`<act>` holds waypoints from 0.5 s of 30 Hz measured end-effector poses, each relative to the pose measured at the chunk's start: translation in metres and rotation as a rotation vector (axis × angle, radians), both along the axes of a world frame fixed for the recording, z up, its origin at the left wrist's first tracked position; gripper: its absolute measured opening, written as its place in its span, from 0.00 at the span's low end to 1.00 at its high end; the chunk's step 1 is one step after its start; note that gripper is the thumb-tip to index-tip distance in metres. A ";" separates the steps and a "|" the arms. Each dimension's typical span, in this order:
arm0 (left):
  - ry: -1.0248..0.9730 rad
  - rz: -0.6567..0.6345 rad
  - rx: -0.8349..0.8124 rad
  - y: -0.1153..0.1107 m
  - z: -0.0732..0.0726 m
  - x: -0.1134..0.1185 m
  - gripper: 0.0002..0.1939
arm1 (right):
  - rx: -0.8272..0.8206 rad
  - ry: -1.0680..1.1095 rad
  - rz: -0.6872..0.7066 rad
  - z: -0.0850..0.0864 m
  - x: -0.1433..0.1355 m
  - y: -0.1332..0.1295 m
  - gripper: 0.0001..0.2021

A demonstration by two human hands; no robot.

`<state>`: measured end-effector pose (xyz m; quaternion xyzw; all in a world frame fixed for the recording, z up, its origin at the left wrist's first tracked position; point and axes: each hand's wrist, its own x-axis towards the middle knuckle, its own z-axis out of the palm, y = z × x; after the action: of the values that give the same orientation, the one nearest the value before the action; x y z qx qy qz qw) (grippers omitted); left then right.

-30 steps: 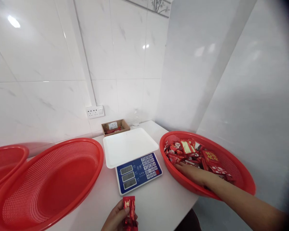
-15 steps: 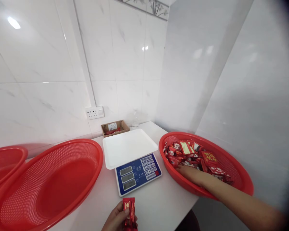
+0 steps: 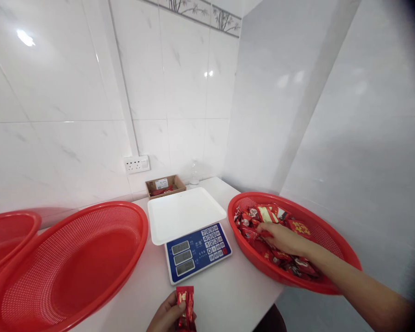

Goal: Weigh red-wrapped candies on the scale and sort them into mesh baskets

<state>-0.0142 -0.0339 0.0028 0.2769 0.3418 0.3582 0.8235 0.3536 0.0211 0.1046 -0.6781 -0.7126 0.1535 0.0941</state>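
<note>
My left hand (image 3: 168,315) is closed around small red snack packets (image 3: 186,302), upright at the near edge of the view, thumb across their front. My right hand (image 3: 280,237) reaches into the red basket (image 3: 346,263) on the right, over a heap of mixed, mostly red snack packets (image 3: 259,246). Its fingers are curled down among the wrappers, and what is between them is hidden. Between the baskets stands a blue-and-white digital scale (image 3: 198,253), with a bare white weighing tray (image 3: 186,214) on top.
A large red basket (image 3: 93,272) with nothing inside stands at left, another red basket (image 3: 10,235) beyond it. Behind the scale are a small cardboard box (image 3: 166,185) with red packets and a clear plastic bottle (image 3: 194,173). A wall socket (image 3: 137,164) is above the white table (image 3: 224,288).
My right hand has risen and moved away from the basket's near side toward the middle of the heap, shifting packets. My left hand still holds its packets in nearly the same place.
</note>
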 end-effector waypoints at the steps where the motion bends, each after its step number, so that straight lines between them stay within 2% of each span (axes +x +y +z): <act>1: -0.004 0.001 0.002 0.000 0.001 0.000 0.21 | 0.017 -0.019 -0.021 0.000 0.004 0.001 0.16; 6: 0.018 0.000 -0.009 -0.001 0.006 0.000 0.21 | 0.095 -0.061 -0.076 0.001 0.013 0.008 0.18; 15: 0.046 -0.011 -0.036 -0.004 0.014 -0.001 0.22 | 0.094 0.020 -0.123 0.009 0.004 0.009 0.19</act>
<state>-0.0149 -0.0377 0.0168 0.2719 0.3655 0.3409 0.8224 0.3579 0.0305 0.1134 -0.7138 -0.6751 0.1204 0.1424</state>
